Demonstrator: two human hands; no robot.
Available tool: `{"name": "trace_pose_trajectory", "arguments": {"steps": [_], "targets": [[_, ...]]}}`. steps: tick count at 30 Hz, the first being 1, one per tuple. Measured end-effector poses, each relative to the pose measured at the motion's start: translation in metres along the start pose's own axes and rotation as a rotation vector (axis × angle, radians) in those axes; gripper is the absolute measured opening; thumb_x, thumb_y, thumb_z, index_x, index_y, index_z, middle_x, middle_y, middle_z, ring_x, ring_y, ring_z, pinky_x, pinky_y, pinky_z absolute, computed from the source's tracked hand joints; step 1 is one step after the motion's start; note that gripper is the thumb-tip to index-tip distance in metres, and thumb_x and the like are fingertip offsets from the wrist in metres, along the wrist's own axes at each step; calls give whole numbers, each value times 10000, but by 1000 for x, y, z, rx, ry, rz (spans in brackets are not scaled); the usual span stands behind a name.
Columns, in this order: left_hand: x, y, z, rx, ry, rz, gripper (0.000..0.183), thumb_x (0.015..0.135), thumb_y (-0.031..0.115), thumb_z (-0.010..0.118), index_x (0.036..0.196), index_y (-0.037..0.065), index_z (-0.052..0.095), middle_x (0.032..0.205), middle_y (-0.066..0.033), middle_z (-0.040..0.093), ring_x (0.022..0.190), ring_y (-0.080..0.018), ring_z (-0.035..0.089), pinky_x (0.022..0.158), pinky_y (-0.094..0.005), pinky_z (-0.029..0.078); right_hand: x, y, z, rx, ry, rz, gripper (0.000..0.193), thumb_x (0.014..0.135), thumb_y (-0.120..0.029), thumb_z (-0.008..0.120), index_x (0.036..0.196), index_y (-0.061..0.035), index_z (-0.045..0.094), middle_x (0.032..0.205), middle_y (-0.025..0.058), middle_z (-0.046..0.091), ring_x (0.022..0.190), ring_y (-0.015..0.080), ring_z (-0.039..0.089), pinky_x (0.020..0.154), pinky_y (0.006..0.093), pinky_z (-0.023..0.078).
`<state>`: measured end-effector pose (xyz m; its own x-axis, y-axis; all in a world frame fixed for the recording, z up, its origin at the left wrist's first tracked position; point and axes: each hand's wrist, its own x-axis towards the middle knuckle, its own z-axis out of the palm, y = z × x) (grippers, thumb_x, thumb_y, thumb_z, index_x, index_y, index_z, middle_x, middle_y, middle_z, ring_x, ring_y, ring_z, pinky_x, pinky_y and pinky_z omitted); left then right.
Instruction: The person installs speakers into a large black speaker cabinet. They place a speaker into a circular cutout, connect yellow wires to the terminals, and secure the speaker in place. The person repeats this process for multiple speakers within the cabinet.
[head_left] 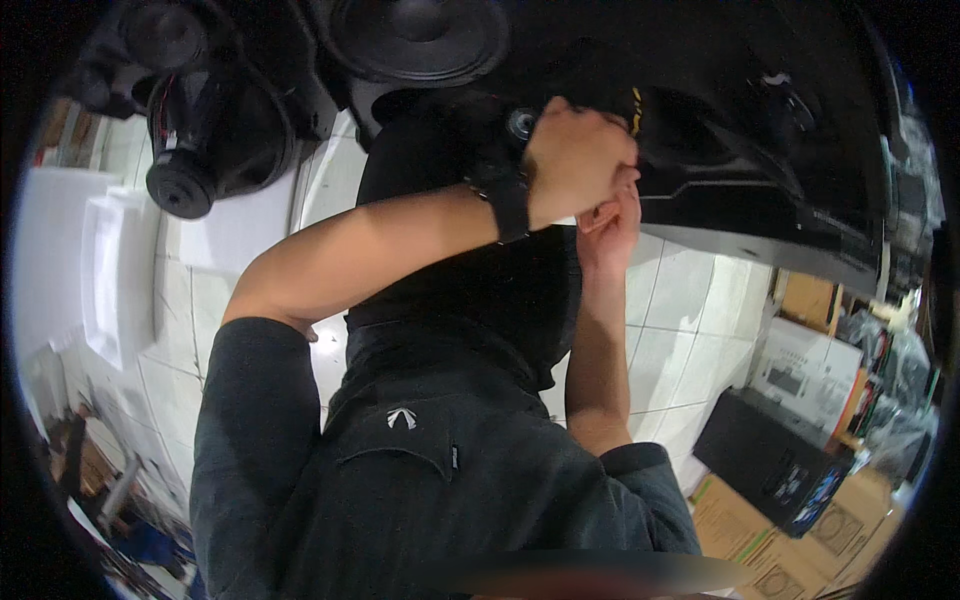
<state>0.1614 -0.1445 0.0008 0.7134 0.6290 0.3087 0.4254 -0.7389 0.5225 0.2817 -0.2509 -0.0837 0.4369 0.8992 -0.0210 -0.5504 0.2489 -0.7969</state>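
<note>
My left hand (578, 160) is closed, knuckles up, over the near edge of a large black cabinet (700, 205). Just below it, touching or nearly so, my right hand (611, 222) is closed with curled fingers. Whatever lies between the fingers of either hand is hidden. A dark thing with yellow marks (636, 110) shows just beyond my left hand; its kind is unclear against the black surface. Beside that hand's knuckles is a small round silvery-rimmed part (521, 124). A dark band (508, 205) wraps my left wrist.
A round speaker cone (418, 35) is at the top. A loose black speaker driver (225, 140) lies at the left on a white surface. White foam packing (112, 280) stands far left. At the right are a black box (765, 450), a white carton (805, 365) and cardboard boxes (735, 520).
</note>
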Motion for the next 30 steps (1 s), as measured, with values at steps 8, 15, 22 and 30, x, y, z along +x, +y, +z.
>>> {"name": "trace_pose_trajectory", "arguments": {"steps": [8,15,22,30], "targets": [[7,-21,-43,410,114,1067,147,871,216,684,1012,213,726,1187,36,658,1197,-137,577,1077,-379,423,-2,2,-1,-624,91,-228,175,1036,-138,548,1061,-5,657,750,23,651,541,91,579,475,231,439],[43,-37,-29,620,-117,1173,192,873,247,693,1057,253,747,1229,83,671,1303,-144,540,1145,-401,379,0,7,6,-615,157,-106,224,1042,-230,607,1055,-19,681,737,55,702,577,81,613,481,209,435],[65,-32,-31,671,-259,1161,144,850,218,679,965,234,763,1099,86,668,1215,-145,561,1131,-374,379,-4,-4,12,-523,193,-12,216,1036,-223,612,1109,-38,697,746,55,715,535,72,602,470,203,427],[67,-30,-28,684,-275,1183,115,848,215,676,946,223,736,1053,91,659,1176,-148,562,1110,-374,383,-8,-12,13,-438,199,125,216,1037,-239,611,1122,-60,697,780,56,721,558,48,572,505,206,461]]}}
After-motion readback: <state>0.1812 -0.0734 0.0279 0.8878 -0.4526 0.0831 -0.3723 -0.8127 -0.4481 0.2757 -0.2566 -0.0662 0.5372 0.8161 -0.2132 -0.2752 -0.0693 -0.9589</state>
